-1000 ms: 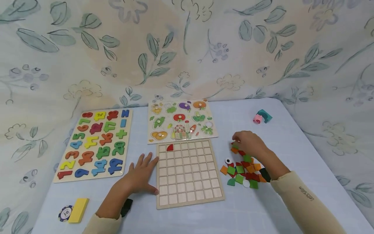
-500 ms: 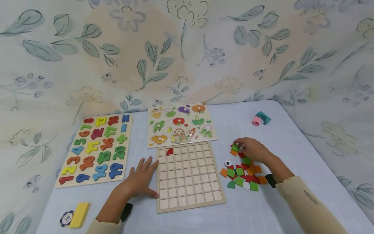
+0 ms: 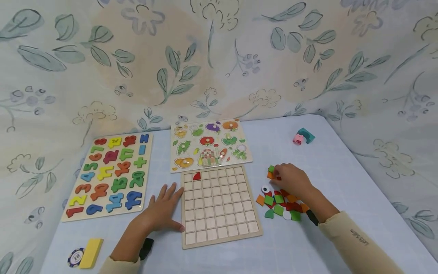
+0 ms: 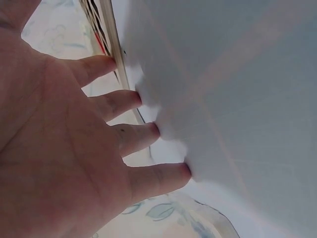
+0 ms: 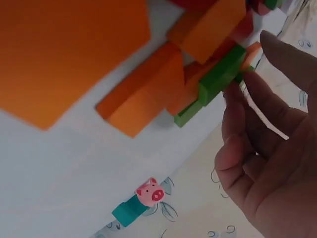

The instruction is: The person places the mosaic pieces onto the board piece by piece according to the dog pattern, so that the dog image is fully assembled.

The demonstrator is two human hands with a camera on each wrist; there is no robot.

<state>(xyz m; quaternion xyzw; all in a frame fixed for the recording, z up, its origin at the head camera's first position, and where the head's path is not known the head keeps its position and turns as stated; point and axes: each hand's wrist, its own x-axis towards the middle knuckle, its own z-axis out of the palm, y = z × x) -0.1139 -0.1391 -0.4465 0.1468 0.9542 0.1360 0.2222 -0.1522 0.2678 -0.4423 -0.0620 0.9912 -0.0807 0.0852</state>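
Note:
My left hand (image 3: 161, 213) lies with spread fingers on the cloth. Its thumb and index fingertips meet the left edge of a wooden grid board (image 3: 220, 236); in the left wrist view the fingertips (image 4: 148, 130) press on the cloth. One red quarter-circle piece (image 3: 197, 176) sits in the board's top row. My right hand (image 3: 292, 178) reaches into the upper end of a pile of small flat pieces. In the right wrist view its thumb and index finger stand apart beside a green piece (image 5: 222, 74) and orange pieces (image 5: 146, 94); I see nothing gripped between them.
A number puzzle board (image 3: 145, 167) lies at left, a vegetable puzzle board (image 3: 246, 156) behind the grid. A yellow block (image 3: 91, 253) and poker chip (image 3: 76, 257) are at front left. A pink pig figure (image 3: 297, 139) with a teal piece (image 3: 307, 135) is at back right.
My right hand shifts slightly toward the upper pieces, pulls back a little, then comes over them again. The left hand stays beside the board. The head view tilts slightly.

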